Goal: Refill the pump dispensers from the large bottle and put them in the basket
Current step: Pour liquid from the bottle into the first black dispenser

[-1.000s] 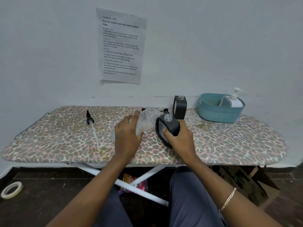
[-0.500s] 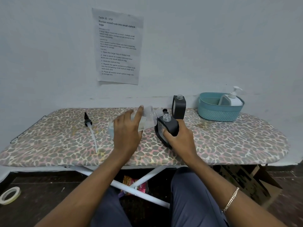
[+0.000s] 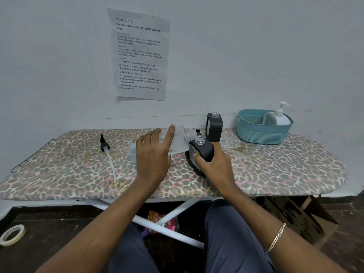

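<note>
1. Head view: my left hand (image 3: 152, 154) grips the large clear bottle (image 3: 178, 140), tipped sideways, its mouth beside the black dispenser (image 3: 202, 150)'s open neck.
2. My right hand (image 3: 213, 166) clamps that dispenser, tilted on the ironing board (image 3: 275, 170).
3. Just behind it stands a second black dispenser (image 3: 214, 127), uncapped.
4. Right of it, the teal basket (image 3: 262, 133) holds a white pump dispenser (image 3: 278, 117).
5. Left of it lies a loose pump (image 3: 107, 154).

Lighting: soft, cool, even light is filling the room. Shadows: only faint ones are falling on the ironing board (image 3: 275, 170); the floor (image 3: 49, 233) beneath is sitting in deep shade. Glare: the clear large bottle (image 3: 178, 141) is looking pale and hazy. Distortion: wide-angle bending is bowing the board's edge. Focus: small print on the wall sheet (image 3: 139, 54) is reading soft.
</note>
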